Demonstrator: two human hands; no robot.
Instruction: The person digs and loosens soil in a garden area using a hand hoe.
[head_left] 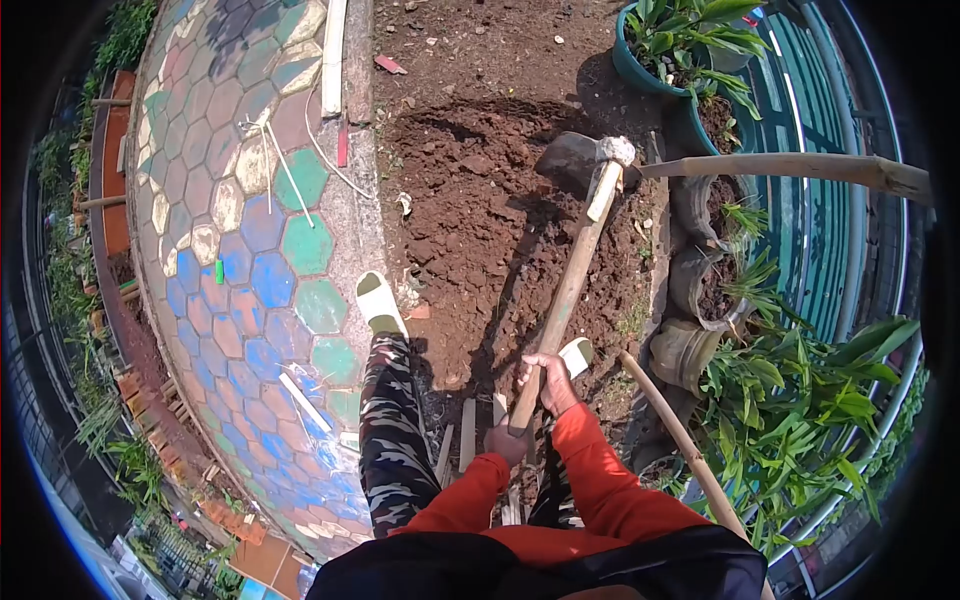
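Observation:
Both my hands grip the wooden handle of a hoe [575, 270], which slants up and to the right over the soil. My left hand [508, 443] is wrapped round the handle near its lower end. Farther up the shaft, my right hand [548, 383] is closed around it. The hoe's dark metal blade [568, 162] lies at the far side of the broken-up brown earth [470, 230], with a pale, dirt-caked collar joining it to the shaft.
Potted plants [650, 60] line the right side. A wooden pole [790, 168] reaches from the right to the hoe head; another pole [690, 450] slants nearby. Painted hexagonal paving [225, 260] curves along the left. Wooden strips [467, 435] lie by my feet.

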